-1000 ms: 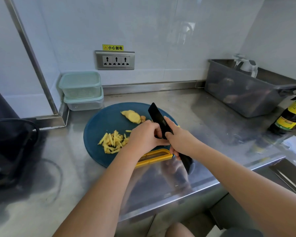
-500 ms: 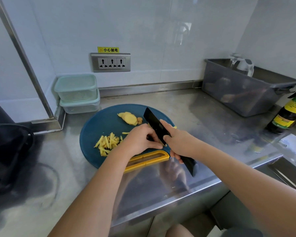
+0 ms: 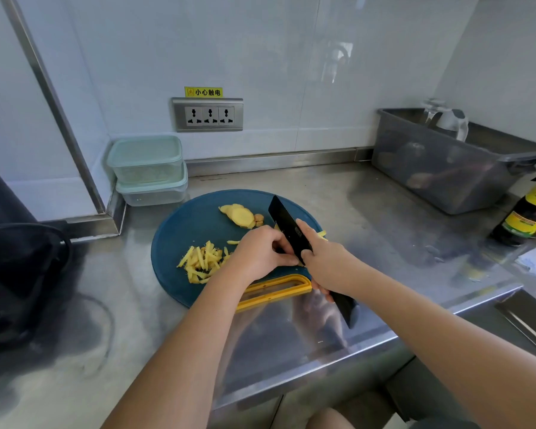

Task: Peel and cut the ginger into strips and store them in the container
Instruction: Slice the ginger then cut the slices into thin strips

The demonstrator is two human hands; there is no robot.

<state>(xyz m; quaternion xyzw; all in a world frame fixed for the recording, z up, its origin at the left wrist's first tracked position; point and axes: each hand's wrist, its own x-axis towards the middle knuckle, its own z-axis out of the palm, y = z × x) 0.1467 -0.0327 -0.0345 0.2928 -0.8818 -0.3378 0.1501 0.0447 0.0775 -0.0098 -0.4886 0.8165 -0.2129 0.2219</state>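
Observation:
A round blue cutting board (image 3: 186, 230) with a yellow handle lies on the steel counter. Ginger slices (image 3: 240, 215) lie at its far side and a pile of ginger strips (image 3: 202, 263) at its left. My right hand (image 3: 328, 263) grips a black knife (image 3: 287, 230), blade down on the board. My left hand (image 3: 259, 253) sits curled against the blade's left side, fingertips pressing down on ginger that is hidden under them. Two stacked lidded containers (image 3: 147, 168) stand at the back left.
A grey plastic bin (image 3: 446, 174) holding a glass jug stands at the back right. A dark sauce bottle (image 3: 528, 216) is at the right edge. A black bag (image 3: 16, 274) lies on the left. The counter's front edge runs below my arms.
The knife and both hands have stayed at the same spot on the board, with only small cutting motion. The camera view has shifted slightly.

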